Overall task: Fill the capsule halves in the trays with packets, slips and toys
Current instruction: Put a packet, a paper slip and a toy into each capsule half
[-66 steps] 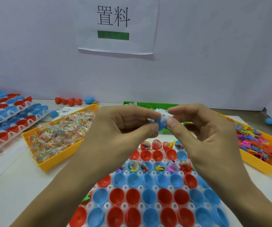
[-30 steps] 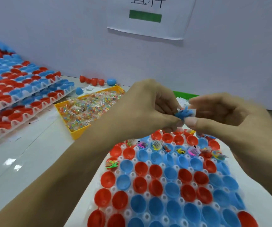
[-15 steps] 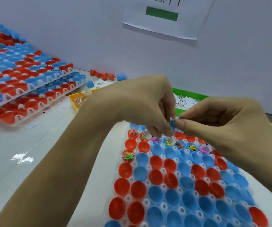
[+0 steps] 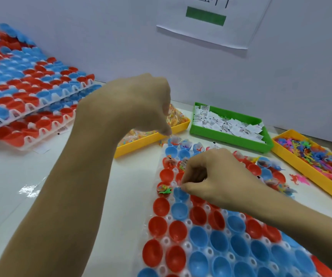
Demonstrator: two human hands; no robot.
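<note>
A white tray of red and blue capsule halves lies in front of me; its far rows hold packets, slips and toys. My right hand is curled over the tray, thumb and forefinger pinched together at the rim of a blue half. What they pinch is hidden. Beside it a red half holds a green toy. My left hand hangs over the yellow packet tray, fingers curled downward near its rim. I cannot see whether it holds anything.
A green tray of paper slips stands behind the capsule tray. A yellow tray of coloured toys is at the right, with loose toys beside it. Stacked capsule trays fill the left. A wall with a paper sign closes the back.
The hands have parted. My left hand rose and went back to the packet tray; my right hand dropped to a blue half at the tray's left side. The view tilted down and left.
</note>
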